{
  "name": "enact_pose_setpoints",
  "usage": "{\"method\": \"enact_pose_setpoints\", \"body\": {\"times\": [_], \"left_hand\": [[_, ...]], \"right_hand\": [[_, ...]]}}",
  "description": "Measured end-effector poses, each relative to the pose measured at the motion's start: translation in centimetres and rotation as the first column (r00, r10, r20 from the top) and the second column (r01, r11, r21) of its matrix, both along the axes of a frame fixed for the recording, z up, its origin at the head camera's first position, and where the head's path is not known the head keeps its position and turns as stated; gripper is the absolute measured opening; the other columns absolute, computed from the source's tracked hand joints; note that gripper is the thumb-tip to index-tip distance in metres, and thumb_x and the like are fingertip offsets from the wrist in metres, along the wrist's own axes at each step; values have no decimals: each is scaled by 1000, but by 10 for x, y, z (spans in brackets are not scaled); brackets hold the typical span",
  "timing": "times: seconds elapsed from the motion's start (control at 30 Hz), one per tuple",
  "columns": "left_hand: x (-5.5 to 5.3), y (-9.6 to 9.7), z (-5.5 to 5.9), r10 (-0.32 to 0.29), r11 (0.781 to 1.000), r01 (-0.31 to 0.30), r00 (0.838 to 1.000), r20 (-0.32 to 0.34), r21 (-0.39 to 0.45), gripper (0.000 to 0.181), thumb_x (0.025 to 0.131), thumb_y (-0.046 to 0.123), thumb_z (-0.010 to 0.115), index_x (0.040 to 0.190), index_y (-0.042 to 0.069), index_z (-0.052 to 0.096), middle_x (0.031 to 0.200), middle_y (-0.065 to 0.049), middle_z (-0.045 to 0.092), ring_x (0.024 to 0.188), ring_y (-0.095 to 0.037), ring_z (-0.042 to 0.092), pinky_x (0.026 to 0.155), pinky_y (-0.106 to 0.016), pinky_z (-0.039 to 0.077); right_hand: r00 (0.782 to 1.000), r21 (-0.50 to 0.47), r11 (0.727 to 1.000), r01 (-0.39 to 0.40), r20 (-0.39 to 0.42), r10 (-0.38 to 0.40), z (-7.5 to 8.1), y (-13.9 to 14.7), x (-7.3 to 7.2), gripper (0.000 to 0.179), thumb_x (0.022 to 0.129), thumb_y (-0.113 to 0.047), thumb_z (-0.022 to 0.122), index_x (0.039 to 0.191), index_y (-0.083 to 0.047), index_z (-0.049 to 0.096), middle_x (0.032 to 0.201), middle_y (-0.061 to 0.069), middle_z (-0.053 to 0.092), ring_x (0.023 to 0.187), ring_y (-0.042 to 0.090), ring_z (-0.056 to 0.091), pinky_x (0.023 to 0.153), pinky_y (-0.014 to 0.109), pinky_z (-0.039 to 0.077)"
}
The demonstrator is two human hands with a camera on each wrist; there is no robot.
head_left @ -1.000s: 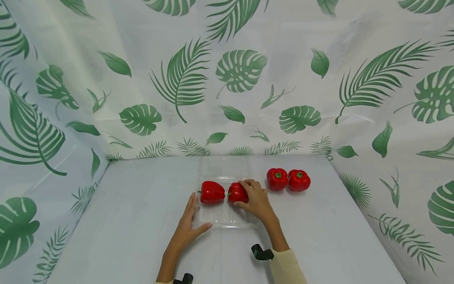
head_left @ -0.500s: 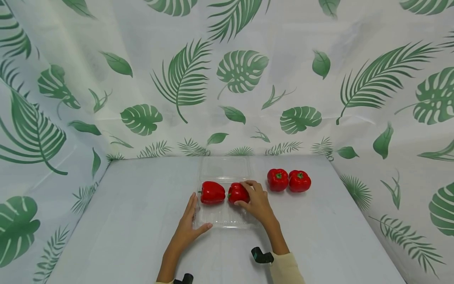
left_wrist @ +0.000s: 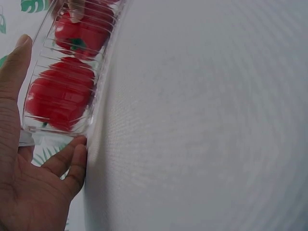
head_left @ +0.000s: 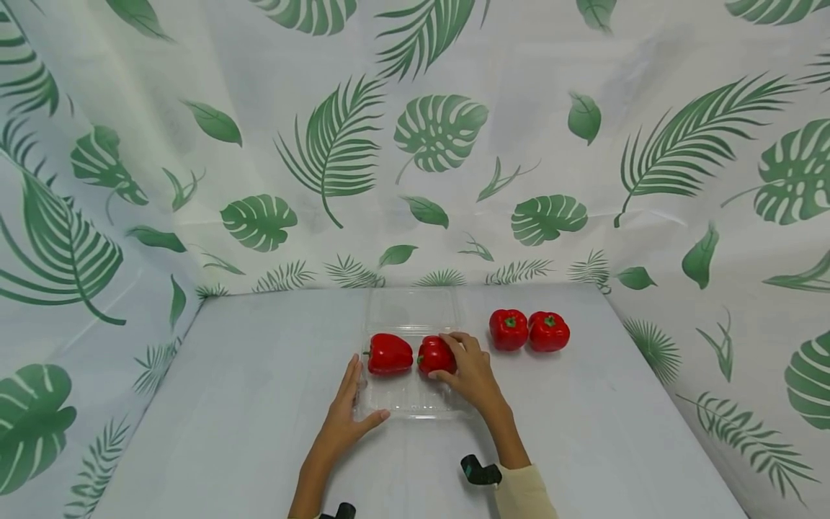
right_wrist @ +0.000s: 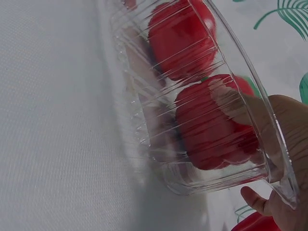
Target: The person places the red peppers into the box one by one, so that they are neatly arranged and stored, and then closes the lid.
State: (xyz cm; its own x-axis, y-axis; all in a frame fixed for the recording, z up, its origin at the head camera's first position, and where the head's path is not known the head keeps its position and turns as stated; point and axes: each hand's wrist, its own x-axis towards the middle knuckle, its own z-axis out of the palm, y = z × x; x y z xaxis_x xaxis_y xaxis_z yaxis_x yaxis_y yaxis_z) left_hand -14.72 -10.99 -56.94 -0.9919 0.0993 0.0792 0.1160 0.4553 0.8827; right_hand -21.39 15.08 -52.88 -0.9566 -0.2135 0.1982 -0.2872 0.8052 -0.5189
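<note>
A clear plastic clamshell tray [head_left: 408, 404] lies on the white table with its lid [head_left: 411, 310] folded open at the back. Two red bell peppers lie in it: one on the left [head_left: 389, 354], one on the right [head_left: 433, 355]. My right hand [head_left: 449, 357] reaches into the tray, and its fingers [right_wrist: 284, 120] curl round the right pepper [right_wrist: 211, 125]. My left hand [head_left: 358, 393] lies flat against the tray's left side, fingers straight, thumb [left_wrist: 72, 161] at the front corner. The left wrist view shows both peppers [left_wrist: 60, 98] through the ribbed tray wall [left_wrist: 98, 72].
Two more red peppers [head_left: 508, 329] [head_left: 548, 331] stand side by side on the table to the right of the tray. A leaf-print cloth [head_left: 441, 130] hangs behind and at both sides. Bare white table [head_left: 259, 375] lies left of the tray and in front.
</note>
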Motion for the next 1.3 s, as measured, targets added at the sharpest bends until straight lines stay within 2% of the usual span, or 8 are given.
{"method": "enact_pose_setpoints", "body": {"times": [0.17,0.53,0.93,1.3], "left_hand": [[0,0,0,-4,1000,4,1000,-7,10,105,77,38,81,158,18,16,166,6,10,151,-28,20,111,-49,35],[2,1,1,-1,1000,1,1000,0,3,105,78,39,81,158,20,16,165,7,10,151,-28,21,111,-48,36],[2,-1,0,-14,1000,14,1000,-4,23,104,79,37,80,158,19,15,165,6,10,150,-28,22,112,-47,35],[1,-2,-1,-19,1000,19,1000,-6,18,105,78,39,80,158,20,15,165,9,9,151,-25,19,113,-46,34]], "right_hand": [[1000,20,1000,2,-16,-2,-1,-1,0,74,76,-35,83,141,-17,51,137,12,52,129,28,44,96,50,44],[999,38,999,-2,-32,4,-1,-1,1,74,76,-32,84,140,-14,51,136,13,51,128,30,44,95,50,45],[1000,37,999,-4,11,3,-1,-1,1,78,77,-31,84,143,-16,46,139,13,48,131,29,41,98,52,44],[1000,40,999,18,-8,-18,-1,-3,3,76,76,-30,84,141,-17,48,138,13,49,130,29,42,96,50,45]]}}
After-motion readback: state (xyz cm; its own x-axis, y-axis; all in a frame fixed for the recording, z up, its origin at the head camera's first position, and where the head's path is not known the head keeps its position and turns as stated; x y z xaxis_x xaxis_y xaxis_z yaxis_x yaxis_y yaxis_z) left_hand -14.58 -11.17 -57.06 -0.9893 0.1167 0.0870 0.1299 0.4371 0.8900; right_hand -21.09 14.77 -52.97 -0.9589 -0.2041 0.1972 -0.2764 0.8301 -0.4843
